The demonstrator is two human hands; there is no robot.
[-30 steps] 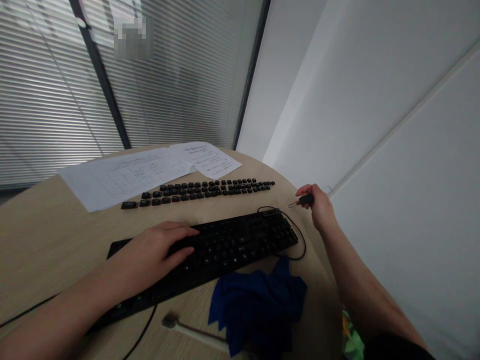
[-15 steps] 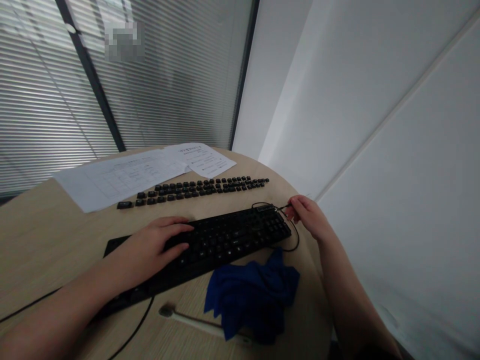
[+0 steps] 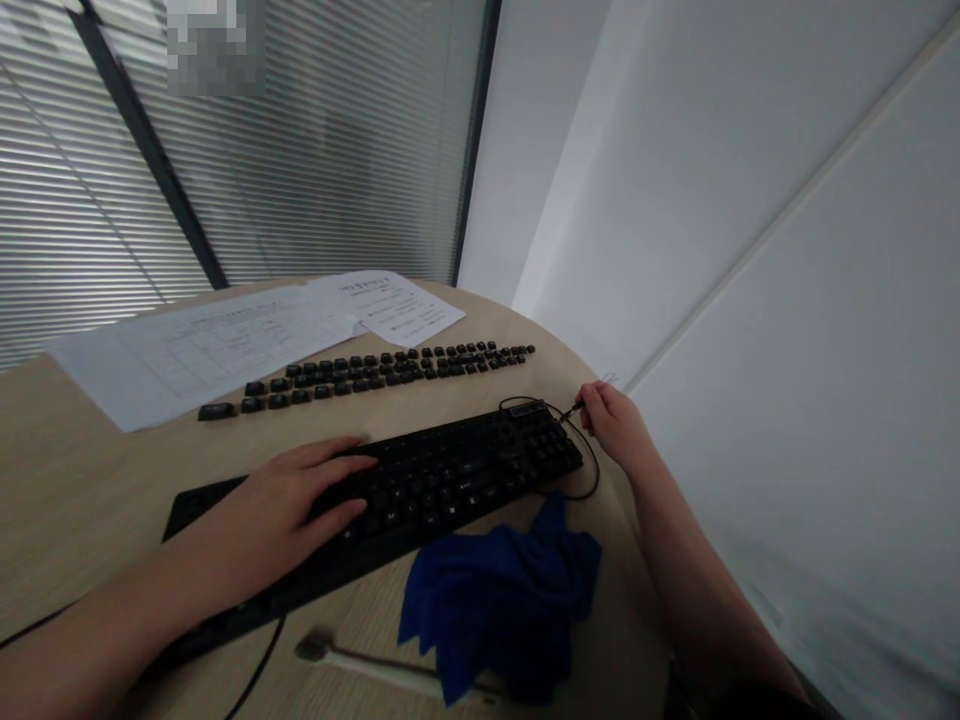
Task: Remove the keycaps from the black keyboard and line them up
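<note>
A black keyboard [image 3: 420, 490] lies at a slant across the table. My left hand [image 3: 300, 500] rests on its left part, fingers spread over the keys. At the far right end, my right hand [image 3: 607, 415] pinches a thin dark tool [image 3: 571, 410], whose tip points down at the keyboard's upper right corner. The tool's exact kind is too small to make out. Behind the keyboard, loose black keycaps [image 3: 382, 372] stand in rows. A crumpled blue cloth [image 3: 502, 600] lies in front, partly over the light handle of a toothbrush [image 3: 360, 660].
Printed paper sheets [image 3: 217, 340] lie at the back of the round wooden table [image 3: 420, 410]. A black cable [image 3: 596, 470] loops past the keyboard's right end, and another cable [image 3: 262, 660] runs off its front. A white wall [image 3: 750, 300] stands close on the right; blinds [image 3: 337, 180] hang behind.
The view has shifted slightly. My right hand has drawn a little away from the keyboard's corner with the tool still pinched. My left hand stays on the keys.
</note>
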